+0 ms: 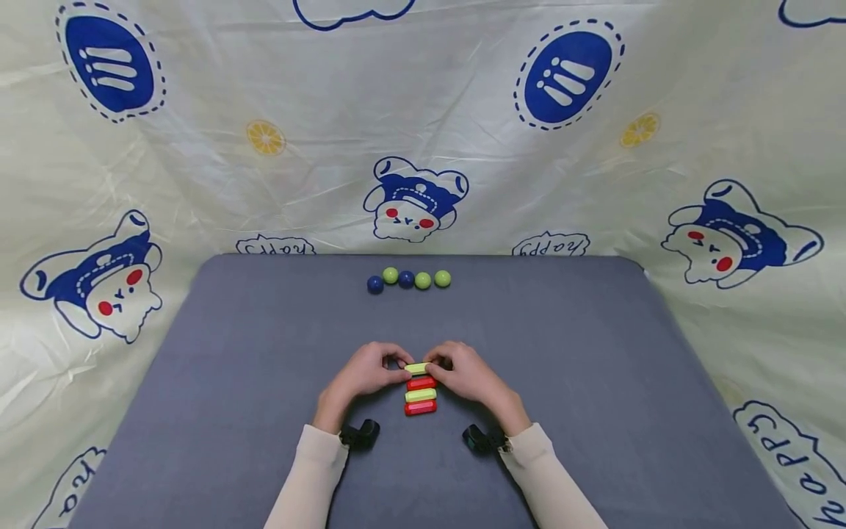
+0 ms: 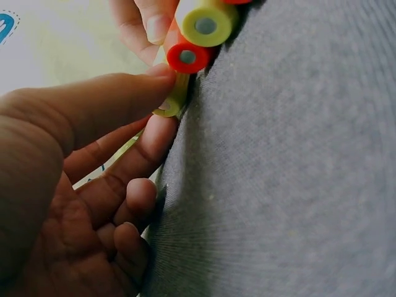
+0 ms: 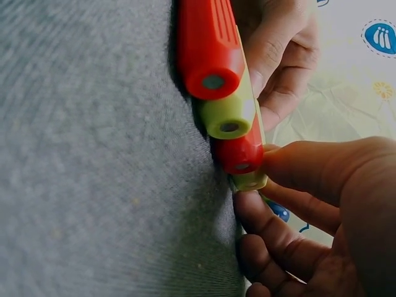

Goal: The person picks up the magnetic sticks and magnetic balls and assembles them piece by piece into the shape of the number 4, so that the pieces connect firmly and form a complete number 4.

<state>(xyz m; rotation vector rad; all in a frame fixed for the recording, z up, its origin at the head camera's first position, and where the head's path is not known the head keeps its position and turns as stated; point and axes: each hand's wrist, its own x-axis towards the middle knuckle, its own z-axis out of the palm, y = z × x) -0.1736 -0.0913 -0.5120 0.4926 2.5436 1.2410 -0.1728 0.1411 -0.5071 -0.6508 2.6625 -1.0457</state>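
Note:
Both hands hold the farthest yellow-green plastic stick (image 1: 417,368), one at each end. My left hand (image 1: 369,369) pinches its left end between thumb and fingertips. In the right wrist view, the thumb and index finger of my right hand (image 3: 309,216) are on the other end. Closer to me lie a red stick (image 1: 421,383), a second yellow-green stick (image 1: 420,395) and a second red stick (image 1: 420,407), side by side in a column. Round grey inserts show in the stick ends, as on the red stick (image 2: 187,57) in the left wrist view.
Beyond the hands, a loose row of balls lies near the table's far edge: two blue ones, such as this blue ball (image 1: 375,284), and three green ones, such as this green ball (image 1: 443,278). A printed sheet (image 1: 317,184) hangs behind the grey table (image 1: 264,323).

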